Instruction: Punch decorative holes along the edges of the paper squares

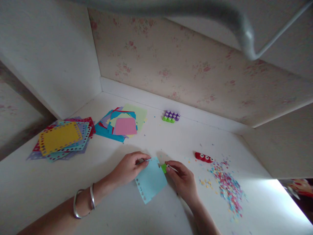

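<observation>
Blue paper (153, 182) is lying between the hands, holes running down its left edge. The left hand (129, 167) is pinching its upper-left edge, fingers nearly together. The right hand (184, 181) is holding a green punch (163, 168) between thumb and fingers at the paper's upper-right edge. Confetti (230, 186) is lying farther right.

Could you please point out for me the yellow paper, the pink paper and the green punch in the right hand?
Yellow paper (60, 138): head view, middle of its face.
Pink paper (125, 126): head view, middle of its face.
Green punch (163, 168): head view, its green body.
</observation>
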`<state>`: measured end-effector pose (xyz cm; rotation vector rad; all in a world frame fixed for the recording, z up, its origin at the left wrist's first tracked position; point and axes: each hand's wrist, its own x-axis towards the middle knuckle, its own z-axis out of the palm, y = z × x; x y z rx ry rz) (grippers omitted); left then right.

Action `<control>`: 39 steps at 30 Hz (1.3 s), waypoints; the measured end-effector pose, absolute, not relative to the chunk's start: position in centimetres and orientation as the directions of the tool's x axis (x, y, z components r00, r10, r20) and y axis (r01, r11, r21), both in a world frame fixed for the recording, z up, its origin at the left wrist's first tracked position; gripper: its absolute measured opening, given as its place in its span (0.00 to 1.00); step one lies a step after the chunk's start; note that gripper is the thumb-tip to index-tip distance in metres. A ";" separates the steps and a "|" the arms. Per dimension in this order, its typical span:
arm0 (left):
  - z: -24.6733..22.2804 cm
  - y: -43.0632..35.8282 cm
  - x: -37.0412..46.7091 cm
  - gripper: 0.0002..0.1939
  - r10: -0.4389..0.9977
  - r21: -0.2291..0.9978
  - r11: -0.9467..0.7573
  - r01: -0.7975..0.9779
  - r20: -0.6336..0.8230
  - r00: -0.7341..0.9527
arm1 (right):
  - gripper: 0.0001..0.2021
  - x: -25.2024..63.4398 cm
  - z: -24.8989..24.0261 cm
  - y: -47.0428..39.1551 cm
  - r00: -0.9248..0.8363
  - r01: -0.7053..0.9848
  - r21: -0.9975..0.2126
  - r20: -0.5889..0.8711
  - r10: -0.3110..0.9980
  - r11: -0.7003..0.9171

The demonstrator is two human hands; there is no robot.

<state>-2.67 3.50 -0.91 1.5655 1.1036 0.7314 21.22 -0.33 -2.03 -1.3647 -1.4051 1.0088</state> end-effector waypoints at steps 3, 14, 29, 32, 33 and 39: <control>-0.8 3.5 -2.7 0.13 0.914 0.957 -0.035 0.287 -0.086 0.397 | 0.08 21.1 -2.0 -0.2 0.052 0.255 -0.967 0.019 0.998 0.006; -0.4 3.5 -2.6 0.14 0.916 0.960 0.107 0.259 -0.197 0.349 | 0.08 20.6 -2.2 -0.5 0.145 0.258 -0.966 0.053 0.988 0.014; -0.3 3.5 -2.6 0.15 0.903 0.962 0.169 0.216 -0.239 0.358 | 0.07 20.6 -2.1 -0.8 0.104 0.302 -0.947 0.144 0.984 0.107; -0.3 3.5 -2.6 0.15 0.902 0.964 0.150 0.219 -0.224 0.369 | 0.08 20.4 -2.0 -0.8 0.108 0.315 -0.943 0.145 0.984 0.104; -0.3 3.5 -2.6 0.14 0.904 0.965 0.144 0.218 -0.218 0.368 | 0.08 20.4 -2.0 -0.8 0.108 0.323 -0.940 0.156 0.982 0.114; -0.4 3.5 -2.5 0.14 0.909 0.966 0.140 0.219 -0.213 0.358 | 0.06 20.6 -1.9 -1.1 0.032 0.405 -0.880 0.286 0.958 0.249</control>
